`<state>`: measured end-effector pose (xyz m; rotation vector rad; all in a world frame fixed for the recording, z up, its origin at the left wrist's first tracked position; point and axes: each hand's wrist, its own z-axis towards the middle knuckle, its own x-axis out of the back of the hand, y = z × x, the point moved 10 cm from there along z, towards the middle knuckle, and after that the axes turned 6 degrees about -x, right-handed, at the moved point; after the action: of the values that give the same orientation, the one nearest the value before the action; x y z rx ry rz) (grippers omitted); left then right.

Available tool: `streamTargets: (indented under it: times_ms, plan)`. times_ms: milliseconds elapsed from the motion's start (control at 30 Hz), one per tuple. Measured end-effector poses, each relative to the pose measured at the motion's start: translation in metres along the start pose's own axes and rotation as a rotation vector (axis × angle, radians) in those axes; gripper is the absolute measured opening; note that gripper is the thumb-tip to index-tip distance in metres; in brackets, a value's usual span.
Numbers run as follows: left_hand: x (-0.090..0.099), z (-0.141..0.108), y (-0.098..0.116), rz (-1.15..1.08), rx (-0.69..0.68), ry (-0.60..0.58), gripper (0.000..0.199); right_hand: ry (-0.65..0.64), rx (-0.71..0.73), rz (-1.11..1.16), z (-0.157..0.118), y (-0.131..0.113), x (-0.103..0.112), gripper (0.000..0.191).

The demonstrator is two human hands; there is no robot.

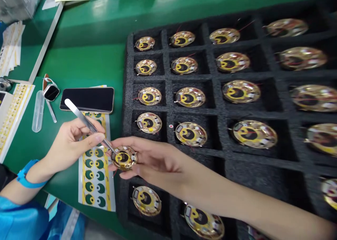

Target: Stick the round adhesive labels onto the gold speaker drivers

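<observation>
The left hand (pixel 70 145) grips a pair of flat steel tweezers (pixel 88 122) much as one holds a pen, the thumb and fingers pinching the shanks close to the tip, with the blunt end angled up toward 11 o'clock. The right hand (pixel 155 161) reaches in from 4 o'clock and pinches a round gold-foil circuit disc (pixel 123 158) by its edge, its fingers curled around the rim and leaving the yellow-ringed face open. The tweezer tip comes down onto that face near the upper rim, and it looks to be touching, though the exact contact point is too small to make out. The two hands work close together over the bench, each steadying the other, which gives the fine tip good control.

The disc sits just left of centre, at about 8 o'clock from the middle of the view, held above the edge of a black foam tray (pixel 164 92). Rows of similar discs sit in the tray's square cells from 12 round to 5 o'clock. From the held disc, a sticker sheet (pixel 107 187) lies at 8 o'clock, a black smartphone (pixel 86 99) at 11, and a smartwatch (pixel 51 92) at 10, all on a green bench mat (pixel 79 64). A blue wrist strap (pixel 28 175) circles the left wrist.
</observation>
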<state>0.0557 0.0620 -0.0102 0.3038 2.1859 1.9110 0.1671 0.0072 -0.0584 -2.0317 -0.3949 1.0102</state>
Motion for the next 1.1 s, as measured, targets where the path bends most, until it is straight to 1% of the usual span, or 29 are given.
streamTargets:
  times_ms: [100, 233, 300, 500, 667, 833, 1100]
  plan:
    - [-0.002, 0.001, 0.004, 0.062, -0.032, -0.01, 0.006, 0.036, -0.09, -0.064, -0.003, 0.0, 0.001, 0.044]
    - [-0.004, 0.002, 0.005, 0.11, -0.039, -0.015, 0.006, 0.027, -0.127, -0.089, -0.005, -0.001, -0.001, 0.047]
    - [-0.005, 0.002, 0.004, 0.111, -0.027, -0.021, 0.006, 0.029, -0.107, -0.094, -0.005, 0.0, 0.0, 0.046]
    - [-0.004, 0.001, 0.006, 0.13, -0.033, -0.005, 0.009, 0.103, -0.048, -0.175, -0.007, 0.003, 0.008, 0.047]
    - [-0.002, 0.001, 0.004, 0.138, -0.035, 0.016, 0.005, 0.121, -0.008, -0.213, -0.008, 0.0, 0.009, 0.045]
    - [-0.002, 0.001, 0.007, 0.191, -0.056, 0.021, 0.006, 0.108, 0.023, -0.215, -0.008, -0.002, 0.008, 0.045]
    - [-0.002, 0.0, 0.012, 0.299, -0.087, 0.038, 0.007, 0.071, 0.03, -0.169, -0.007, -0.005, 0.004, 0.045]
